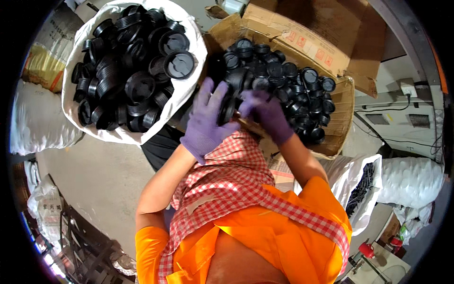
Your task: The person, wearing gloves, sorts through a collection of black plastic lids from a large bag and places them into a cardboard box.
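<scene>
Both my hands wear purple knit gloves and are close together above my lap. My left hand has its fingers and thumb around a black round ribbed cap, gripping it from the left side. Just right of it, my right hand is bent inward, fingertips drawn together; what lies between them is hidden. Behind the hands, a cardboard box holds several smaller black round caps. To the left, a white sack with a rolled-open mouth is heaped with larger black threaded caps.
A checked red-and-white apron covers my lap. At right, a white bag holds thin black pieces, beside a full white sack. More sacks stand at far left. A cable runs along the right wall. Metal framework is at lower left.
</scene>
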Available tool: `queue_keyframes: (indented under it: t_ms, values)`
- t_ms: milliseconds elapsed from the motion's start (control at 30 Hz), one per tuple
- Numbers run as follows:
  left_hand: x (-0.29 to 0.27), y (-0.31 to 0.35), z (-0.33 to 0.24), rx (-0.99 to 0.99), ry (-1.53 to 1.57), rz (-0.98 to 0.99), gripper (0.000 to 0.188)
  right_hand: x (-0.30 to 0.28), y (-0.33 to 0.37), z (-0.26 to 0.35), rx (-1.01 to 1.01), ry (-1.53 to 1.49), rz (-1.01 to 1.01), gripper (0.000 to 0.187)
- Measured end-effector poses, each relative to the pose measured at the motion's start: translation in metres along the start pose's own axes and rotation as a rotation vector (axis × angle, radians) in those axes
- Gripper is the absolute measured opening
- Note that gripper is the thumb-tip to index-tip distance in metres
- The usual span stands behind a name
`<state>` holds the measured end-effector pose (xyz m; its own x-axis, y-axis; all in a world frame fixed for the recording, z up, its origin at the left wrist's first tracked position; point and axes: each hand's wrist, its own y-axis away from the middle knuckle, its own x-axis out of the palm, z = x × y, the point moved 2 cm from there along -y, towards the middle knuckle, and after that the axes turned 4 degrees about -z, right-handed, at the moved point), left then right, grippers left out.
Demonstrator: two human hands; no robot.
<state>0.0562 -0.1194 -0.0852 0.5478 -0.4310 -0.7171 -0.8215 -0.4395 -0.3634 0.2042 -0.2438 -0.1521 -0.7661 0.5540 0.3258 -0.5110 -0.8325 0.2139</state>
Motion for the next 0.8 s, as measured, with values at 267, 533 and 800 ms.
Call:
queue_keyframes:
  t_ms: [267, 533, 800]
  values:
    - [0.017, 0.045, 0.039, -0.771, 1.101, 0.366, 0.048, 0.012, 0.044, 0.023, -0.699, 0.825, 0.436, 0.065]
    - [-0.017, 0.039, -0.007, -0.190, 0.177, 0.186, 0.054, 0.051, 0.048, 0.014, -0.547, 1.221, 0.247, 0.044]
    - [-0.043, 0.039, 0.005, -0.108, 0.985, 0.585, 0.040, 0.044, 0.057, 0.032, 0.581, 0.348, 1.094, 0.025]
